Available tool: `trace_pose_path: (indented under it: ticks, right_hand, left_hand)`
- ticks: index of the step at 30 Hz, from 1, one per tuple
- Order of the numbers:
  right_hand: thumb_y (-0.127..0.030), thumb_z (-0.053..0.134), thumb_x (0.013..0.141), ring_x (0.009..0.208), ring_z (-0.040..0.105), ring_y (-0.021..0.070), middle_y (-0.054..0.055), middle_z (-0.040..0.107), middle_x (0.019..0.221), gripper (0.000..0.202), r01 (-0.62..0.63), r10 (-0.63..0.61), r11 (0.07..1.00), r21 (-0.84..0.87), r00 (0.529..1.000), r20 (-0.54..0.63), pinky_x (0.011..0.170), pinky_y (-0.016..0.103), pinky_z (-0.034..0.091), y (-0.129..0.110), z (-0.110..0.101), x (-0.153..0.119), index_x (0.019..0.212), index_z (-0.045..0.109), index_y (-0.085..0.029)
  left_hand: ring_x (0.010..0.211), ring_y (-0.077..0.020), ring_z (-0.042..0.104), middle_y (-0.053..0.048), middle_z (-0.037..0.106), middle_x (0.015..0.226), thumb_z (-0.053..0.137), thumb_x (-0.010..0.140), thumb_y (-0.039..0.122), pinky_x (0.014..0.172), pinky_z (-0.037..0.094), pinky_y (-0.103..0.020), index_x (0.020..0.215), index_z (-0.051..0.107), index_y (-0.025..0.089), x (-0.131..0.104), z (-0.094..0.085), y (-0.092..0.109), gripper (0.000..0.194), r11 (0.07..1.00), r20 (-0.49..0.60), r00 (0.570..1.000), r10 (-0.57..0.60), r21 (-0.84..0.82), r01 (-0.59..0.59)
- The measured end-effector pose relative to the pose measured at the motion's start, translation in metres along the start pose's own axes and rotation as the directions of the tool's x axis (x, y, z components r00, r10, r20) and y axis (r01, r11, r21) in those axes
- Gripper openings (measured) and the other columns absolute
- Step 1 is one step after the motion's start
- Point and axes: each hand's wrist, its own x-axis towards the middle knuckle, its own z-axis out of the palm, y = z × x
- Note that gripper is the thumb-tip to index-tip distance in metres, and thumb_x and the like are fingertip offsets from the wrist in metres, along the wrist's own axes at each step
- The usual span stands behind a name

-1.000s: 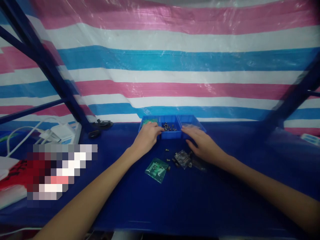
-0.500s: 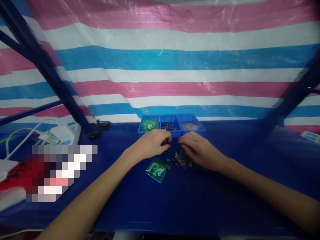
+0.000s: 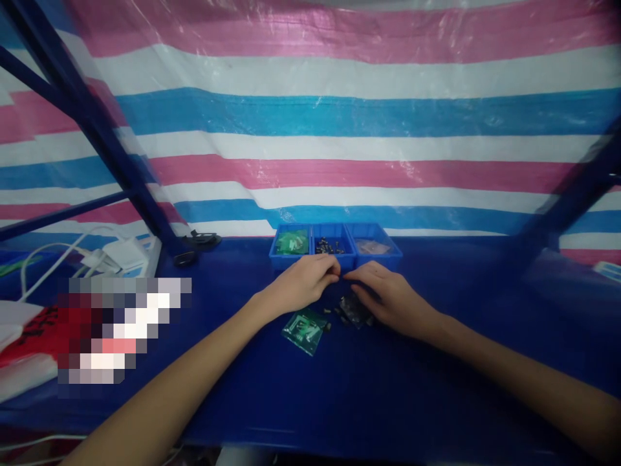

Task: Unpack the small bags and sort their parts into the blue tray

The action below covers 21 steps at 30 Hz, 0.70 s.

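Note:
My left hand [image 3: 310, 279] is just in front of the blue bins, its thumb and fingers closed together; anything between them is too small to make out. Close by on the right, my right hand [image 3: 383, 294] has its fingers partly spread, its fingertips near those of my left hand. Under and beside the right hand lies a clear bag of dark parts [image 3: 355, 310]. Several small dark pieces [image 3: 328, 310] are scattered to its left. A green-tinted bag [image 3: 305, 331] with pale pieces lies flat on the blue table [image 3: 378, 395], below my left hand.
Behind the hands stand a blue bin with green bags [image 3: 292, 242], one with small metal parts [image 3: 330, 246] and one with clear bags [image 3: 373, 247]. White cables and a power strip [image 3: 145, 259] are at the left, beside a red package [image 3: 53, 330]. Blue frame bars rise on both sides.
My left hand has moved slightly right, and its thumb and fingers have come together. My right hand's fingertips are slightly closer to it. The view has shifted a little.

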Motion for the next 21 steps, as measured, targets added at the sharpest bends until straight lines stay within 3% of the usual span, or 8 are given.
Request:
trace_pose_path:
  ticks: [6, 12, 17, 21]
  right_hand:
    - [-0.021, 0.045, 0.098, 0.098, 0.066, 0.0234, 0.010, 0.066, 0.109, 0.029, -0.065, 0.067, 0.997, 0.036, 0.995, -0.077, 0.083, 0.039, 0.055, 0.001, 0.003, 0.000, 0.125, 0.055, -0.024]
    - [-0.020, 0.051, 0.097, 0.088, 0.066, 0.0207, 0.007, 0.067, 0.099, 0.017, -0.059, 0.066, 0.995, 0.082, 0.994, -0.084, 0.075, 0.033, 0.053, 0.001, 0.003, 0.001, 0.110, 0.059, -0.023]
    - [-0.024, 0.051, 0.097, 0.078, 0.062, 0.0197, 0.005, 0.065, 0.088, 0.011, -0.061, 0.064, 0.996, 0.068, 0.997, -0.040, 0.067, 0.031, 0.048, 0.000, 0.002, 0.000, 0.103, 0.060, -0.021]
    - [-0.029, 0.049, 0.099, 0.073, 0.061, 0.0181, 0.004, 0.065, 0.085, 0.014, -0.140, 0.144, 0.983, 0.120, 0.989, -0.024, 0.065, 0.030, 0.045, -0.002, 0.002, 0.001, 0.098, 0.061, -0.022]
  left_hand:
    - [0.081, -0.0141, 0.064, 0.000, 0.064, 0.088, 0.056, 0.095, 0.023, 0.071, 0.050, -0.027, 0.102, 0.051, 0.020, 0.002, 0.007, 0.011, 0.009, 0.971, -0.107, 0.993, -0.057, -0.236, 0.030]
    - [0.079, -0.0107, 0.063, 0.003, 0.063, 0.084, 0.061, 0.094, 0.026, 0.069, 0.048, -0.024, 0.095, 0.051, 0.020, 0.001, 0.015, 0.017, 0.012, 0.938, -0.116, 0.989, -0.092, -0.345, 0.047]
    - [0.073, -0.0106, 0.062, 0.003, 0.063, 0.080, 0.060, 0.095, 0.026, 0.065, 0.046, -0.023, 0.094, 0.054, 0.020, 0.000, 0.017, 0.021, 0.009, 0.940, -0.126, 0.988, -0.094, -0.338, 0.047]
    - [0.079, -0.0134, 0.063, 0.000, 0.066, 0.087, 0.050, 0.100, 0.029, 0.070, 0.049, -0.027, 0.099, 0.056, 0.019, -0.002, 0.016, 0.022, 0.011, 0.989, -0.164, 0.986, -0.031, -0.149, 0.006]
